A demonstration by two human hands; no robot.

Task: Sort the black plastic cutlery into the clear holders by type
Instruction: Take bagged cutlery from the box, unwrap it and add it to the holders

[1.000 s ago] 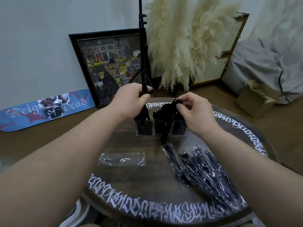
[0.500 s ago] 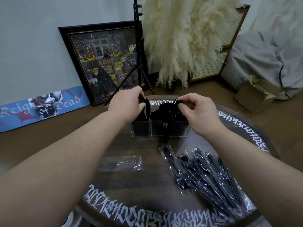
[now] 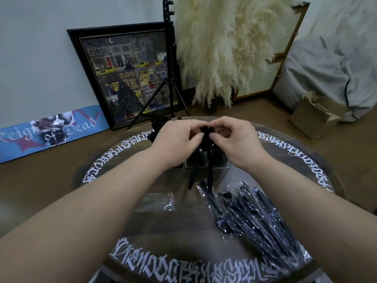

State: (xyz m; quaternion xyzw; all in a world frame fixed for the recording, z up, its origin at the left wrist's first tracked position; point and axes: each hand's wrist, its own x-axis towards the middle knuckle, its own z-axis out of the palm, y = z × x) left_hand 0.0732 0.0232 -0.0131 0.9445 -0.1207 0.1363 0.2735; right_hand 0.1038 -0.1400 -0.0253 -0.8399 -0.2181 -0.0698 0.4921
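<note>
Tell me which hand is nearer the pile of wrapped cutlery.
Right. The right hand is above the wrapped cutlery pile; the left hand is farther left.

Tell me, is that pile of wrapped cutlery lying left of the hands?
No, the wrapped cutlery pile lies on the table's right side.

Black cutlery (image 3: 206, 137), dark table (image 3: 183, 225) — white lettering, blue skateboard (image 3: 51, 132)

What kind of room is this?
Probably a lived-in home room or small studio: a framed painting and a skateboard deck lean against the wall, and pampas grass stands behind the lettered round table.
</note>
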